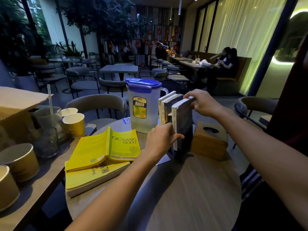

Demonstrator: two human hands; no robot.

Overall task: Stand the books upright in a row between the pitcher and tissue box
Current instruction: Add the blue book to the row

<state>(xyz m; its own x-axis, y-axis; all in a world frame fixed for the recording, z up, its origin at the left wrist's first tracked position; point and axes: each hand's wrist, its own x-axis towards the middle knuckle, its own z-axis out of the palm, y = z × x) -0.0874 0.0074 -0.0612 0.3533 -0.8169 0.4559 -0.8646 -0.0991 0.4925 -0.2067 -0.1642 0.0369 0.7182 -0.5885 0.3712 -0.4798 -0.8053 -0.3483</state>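
Both hands grip a dark book [184, 125]: right hand [204, 104] pinching its top, left hand [160, 139] steadying the spine. Light, floppy paperback; best held at both edges.

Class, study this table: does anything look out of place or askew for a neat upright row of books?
Yes. Two yellow books lie flat in a skewed stack left of the pitcher, outside the row. The upright books lean slightly, and both hands, left hand and right hand, hold the dark book.

Dim interior, greenish glow from right, wide-angle bending at edges.
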